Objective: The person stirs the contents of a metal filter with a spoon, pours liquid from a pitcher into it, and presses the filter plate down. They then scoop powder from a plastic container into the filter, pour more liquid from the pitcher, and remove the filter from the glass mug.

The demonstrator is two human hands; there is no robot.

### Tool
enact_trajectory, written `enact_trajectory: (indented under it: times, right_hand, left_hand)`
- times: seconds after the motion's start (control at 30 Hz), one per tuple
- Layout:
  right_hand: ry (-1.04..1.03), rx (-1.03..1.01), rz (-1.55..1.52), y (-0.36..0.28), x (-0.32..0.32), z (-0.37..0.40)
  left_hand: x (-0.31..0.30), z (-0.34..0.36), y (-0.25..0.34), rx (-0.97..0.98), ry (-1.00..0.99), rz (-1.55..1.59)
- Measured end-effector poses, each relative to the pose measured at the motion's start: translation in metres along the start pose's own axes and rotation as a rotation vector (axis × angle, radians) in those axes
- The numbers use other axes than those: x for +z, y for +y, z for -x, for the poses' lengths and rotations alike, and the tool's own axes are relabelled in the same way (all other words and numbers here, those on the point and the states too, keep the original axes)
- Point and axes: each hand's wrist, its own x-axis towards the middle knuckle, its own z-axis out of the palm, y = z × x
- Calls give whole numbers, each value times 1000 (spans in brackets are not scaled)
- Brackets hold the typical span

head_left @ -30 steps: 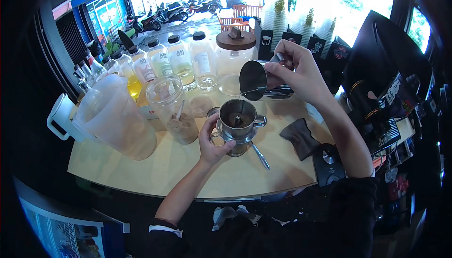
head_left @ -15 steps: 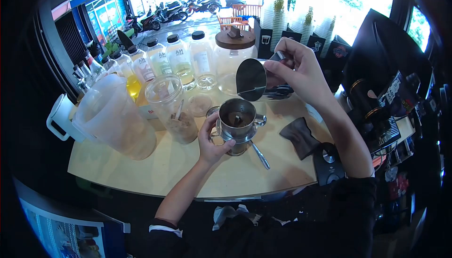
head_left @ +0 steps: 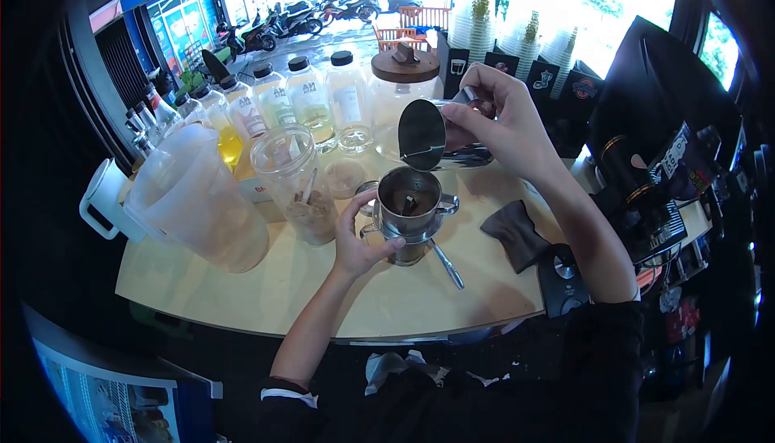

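1. The metal cup (head_left: 408,221) stood upright above the table, set over a small glass (head_left: 406,256), with dark wet contents inside. It looked stiff and fairly light, likely top-heavy when filled, and slick if wet. Its side handle (head_left: 450,204) seemed the best hold; the glass below would be the fragile part.
2. The left hand (head_left: 361,243) was clasped around the cup's left side, thumb across the front of the flange.
3. The right hand (head_left: 500,120) was closed on a metal pitcher (head_left: 428,138), tipped mouth-down-left just above the cup. The pitcher would likely be smooth and weighty with liquid, so its handle made a sensible hold.
4. A spoon (head_left: 446,265) jutted out below the flange at the front right; its other end was hidden.
5. The fingers covered the pitcher's handle, and the flange hid most of the glass. Whether liquid was leaving the lip was hard to tell.
6. Farther out lay a clear jar (head_left: 313,223) of brown powder and a dark cloth (head_left: 514,237).
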Motion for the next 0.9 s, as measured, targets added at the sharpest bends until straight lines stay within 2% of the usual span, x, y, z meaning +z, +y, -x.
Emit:
enact_trajectory:
  times: [0.1, 0.4, 0.7, 0.9]
  right_hand:
    - [24, -25, 108, 0, -1, -1]
    - [55, -17, 159, 3, -11, 3]
    - [48, 7, 41, -8, -6, 7]
    - [18, -43, 90, 0, -2, 4]
  left_hand:
    - [0, 0, -3, 7, -4, 2]
    - [1, 1, -3, 12, 9, 15]
    - [-1, -1, -2, 28, -8, 8]
    - [-5, 0, 0, 15, -22, -5]
